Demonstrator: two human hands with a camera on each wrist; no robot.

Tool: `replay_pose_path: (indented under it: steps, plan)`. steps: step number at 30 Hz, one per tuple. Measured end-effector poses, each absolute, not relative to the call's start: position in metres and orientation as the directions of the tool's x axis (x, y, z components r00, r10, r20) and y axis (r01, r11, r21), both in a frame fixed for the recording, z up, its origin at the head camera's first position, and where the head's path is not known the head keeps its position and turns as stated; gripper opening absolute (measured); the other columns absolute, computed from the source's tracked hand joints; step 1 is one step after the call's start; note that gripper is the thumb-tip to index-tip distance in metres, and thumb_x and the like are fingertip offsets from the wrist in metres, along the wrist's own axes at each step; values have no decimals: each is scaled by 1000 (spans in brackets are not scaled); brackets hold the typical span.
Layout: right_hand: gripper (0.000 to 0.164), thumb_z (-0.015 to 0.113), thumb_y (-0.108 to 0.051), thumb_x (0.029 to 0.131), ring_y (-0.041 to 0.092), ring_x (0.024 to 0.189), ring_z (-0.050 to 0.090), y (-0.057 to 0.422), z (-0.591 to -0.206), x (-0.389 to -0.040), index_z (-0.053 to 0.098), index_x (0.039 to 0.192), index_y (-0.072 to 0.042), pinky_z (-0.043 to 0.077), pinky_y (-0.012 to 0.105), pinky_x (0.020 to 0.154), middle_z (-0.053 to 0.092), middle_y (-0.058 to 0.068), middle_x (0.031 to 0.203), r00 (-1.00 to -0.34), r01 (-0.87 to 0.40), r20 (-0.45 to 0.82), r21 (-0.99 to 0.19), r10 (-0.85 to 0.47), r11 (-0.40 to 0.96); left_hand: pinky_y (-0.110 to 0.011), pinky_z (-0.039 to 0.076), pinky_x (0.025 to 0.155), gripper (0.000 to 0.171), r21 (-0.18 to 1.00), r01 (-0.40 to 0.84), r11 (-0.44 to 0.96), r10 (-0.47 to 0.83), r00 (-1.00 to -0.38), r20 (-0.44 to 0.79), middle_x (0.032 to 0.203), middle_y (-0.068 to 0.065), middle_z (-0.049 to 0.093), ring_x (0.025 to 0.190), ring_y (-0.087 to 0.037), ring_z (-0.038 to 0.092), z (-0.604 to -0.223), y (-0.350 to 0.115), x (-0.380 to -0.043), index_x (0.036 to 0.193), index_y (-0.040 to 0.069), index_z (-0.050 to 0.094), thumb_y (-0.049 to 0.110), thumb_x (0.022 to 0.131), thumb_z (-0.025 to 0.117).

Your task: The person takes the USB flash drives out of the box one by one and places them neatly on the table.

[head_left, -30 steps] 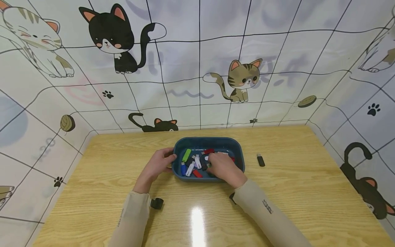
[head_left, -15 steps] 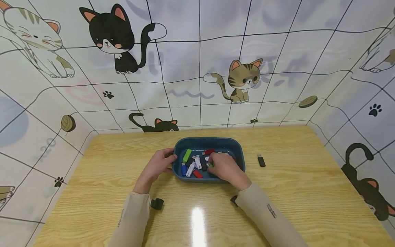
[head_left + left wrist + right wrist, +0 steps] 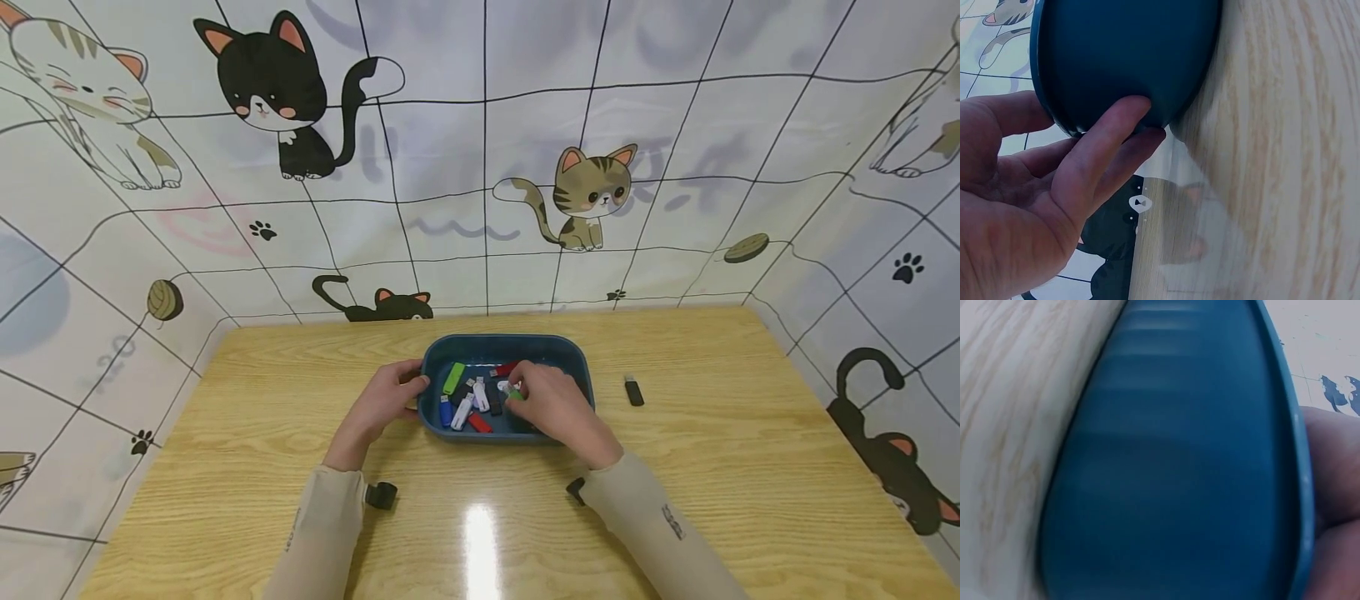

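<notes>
A dark blue plastic bin [image 3: 510, 439] on the table holds several USB sticks. My left hand [image 3: 384, 397] grips its left end; in the left wrist view, fingertips press on the bin's outer wall [image 3: 1129, 50]. Over the right half, my right hand [image 3: 558, 404] pinches a small green USB stick [image 3: 515, 393], partly covered by the fingers. Left of it lie a bright green stick [image 3: 453, 378], a blue stick [image 3: 446, 411], white sticks [image 3: 462, 412] and a red stick [image 3: 480, 422]. In the right wrist view, the bin's wall [image 3: 1166, 475] hides the fingertips.
One black USB stick [image 3: 633, 391] lies on the wooden table [image 3: 712, 433], to the right of the bin. A cat-patterned cloth [image 3: 450, 183] stands behind the table and along both sides.
My right hand has drawn slightly up and to the right, and the green USB stick shows more clearly between its fingers. The left hand and the bin stay in place.
</notes>
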State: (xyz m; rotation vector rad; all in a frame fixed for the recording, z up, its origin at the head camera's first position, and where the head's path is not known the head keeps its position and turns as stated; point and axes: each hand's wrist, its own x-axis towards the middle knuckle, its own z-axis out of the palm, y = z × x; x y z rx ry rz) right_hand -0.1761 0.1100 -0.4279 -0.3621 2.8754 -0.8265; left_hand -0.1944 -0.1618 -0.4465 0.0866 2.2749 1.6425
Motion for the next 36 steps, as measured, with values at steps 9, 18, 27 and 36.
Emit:
replay_pose_path:
  steps: [9,18,27,36]
  plan:
    - [25,78,-21,92,16,72,55,122,-419,-173,69,111,-8,47,32,63,63,0,88,-967,-211,6,-581,-256,786,-44,63,80,49,932,-148,329,240,-942,-235,142,-26,57,119,-37,64,-446,-162,-194,151,-6,45,12,107,52]
    - [25,76,-19,95,18,76,55,151,-404,-170,67,114,-6,46,32,64,63,2,90,-975,-196,36,-615,-221,764,-44,63,80,49,932,-156,328,243,-939,-243,142,-26,57,119,-37,64,-446,-162,-195,152,-6,44,13,107,53]
    - [32,73,-19,96,24,88,61,186,-381,-167,65,121,-2,49,35,71,67,8,97,-989,-144,68,-625,-131,767,-45,63,81,48,938,-150,312,261,-936,-237,139,-26,58,118,-37,64,-446,-164,-195,151,-6,45,12,107,52]
    - [41,70,-28,99,31,100,63,223,-372,-164,60,130,-3,51,40,78,64,13,106,-998,-59,39,-631,-44,773,-46,63,81,48,936,-148,319,262,-936,-237,139,-26,58,118,-37,64,-446,-165,-195,151,-5,45,13,107,52]
